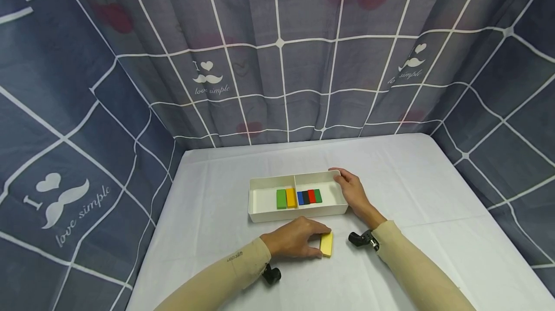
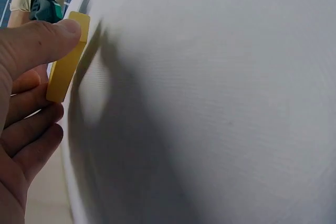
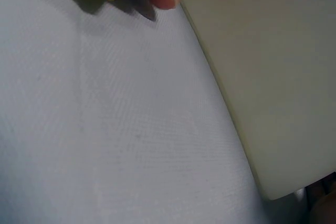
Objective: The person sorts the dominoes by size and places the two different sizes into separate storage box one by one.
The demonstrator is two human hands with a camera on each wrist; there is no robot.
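Note:
Between thumb and fingers my left hand (image 1: 295,238) pinches a yellow block (image 1: 326,244), just in front of a white two-compartment box (image 1: 264,216). The left wrist view shows the thumb pressed on one end of this block (image 2: 67,69), close over the white cloth. My right hand (image 1: 354,195) grips the box's right end, its thumb over the rim. A green block (image 1: 281,199) and an orange-yellow block (image 1: 291,198) lie in the left compartment. Blue (image 1: 300,199), black (image 1: 305,198), red (image 1: 311,197) and green (image 1: 318,196) blocks sit side by side in the right one.
A white cloth (image 1: 217,190) covers the table under the box. Dark checked curtains (image 1: 256,70) stand behind it and at both sides. Each wrist wears a black camera mount, one by the left wrist (image 1: 271,274) and one by the right wrist (image 1: 363,239).

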